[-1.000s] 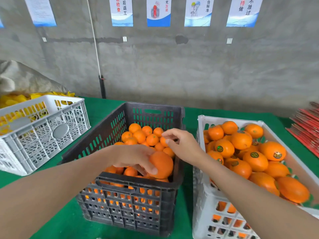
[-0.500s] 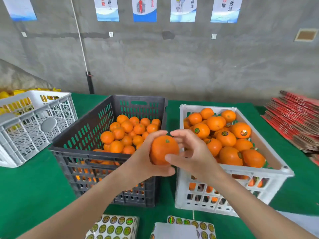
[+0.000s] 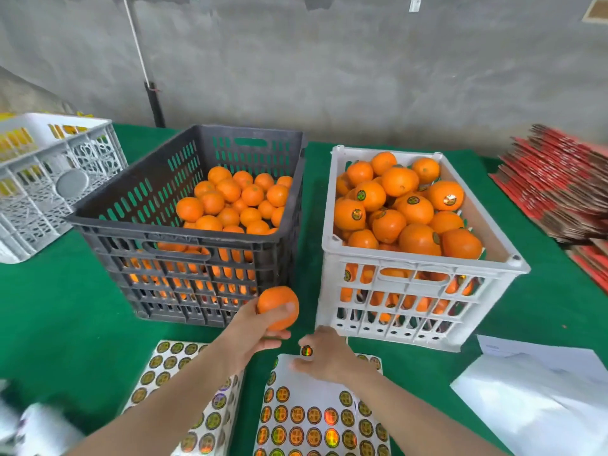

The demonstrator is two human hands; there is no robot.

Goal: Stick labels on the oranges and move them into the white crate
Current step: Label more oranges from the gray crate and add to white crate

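Just before near-left corner of white crate (image 3: 424, 262): left hand (image 3: 250, 335) curled round one orange (image 3: 276, 302). Closer in from that crate: right hand (image 3: 330, 358) pinching one label (image 3: 306, 351).

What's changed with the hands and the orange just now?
The left hand lifted the orange out of the black crate and brought it down in front. The right hand left the orange and now pinches a label over the sticker sheet. The white crate stayed put.

A label sheet (image 3: 306, 419) runs off the bottom edge; the white object (image 3: 42, 429) is blurred
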